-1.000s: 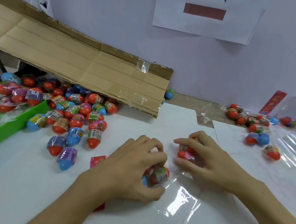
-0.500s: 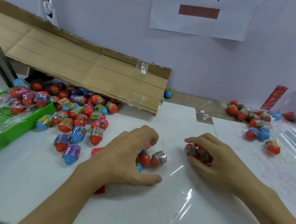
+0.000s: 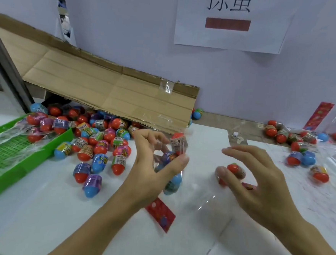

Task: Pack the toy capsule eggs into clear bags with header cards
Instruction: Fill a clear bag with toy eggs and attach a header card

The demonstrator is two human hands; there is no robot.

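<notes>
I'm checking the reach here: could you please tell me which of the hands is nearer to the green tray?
Left. The left hand is just right of the egg pile beside the green tray; the right hand is farther right, beyond the left hand.

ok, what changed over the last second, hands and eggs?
The left hand has lifted off the table, holding a bunch of eggs in clear film. The right hand has opened; its fingers now hover over the eggs it was gripping. The loose egg pile, green tray and cardboard stayed put.
</notes>
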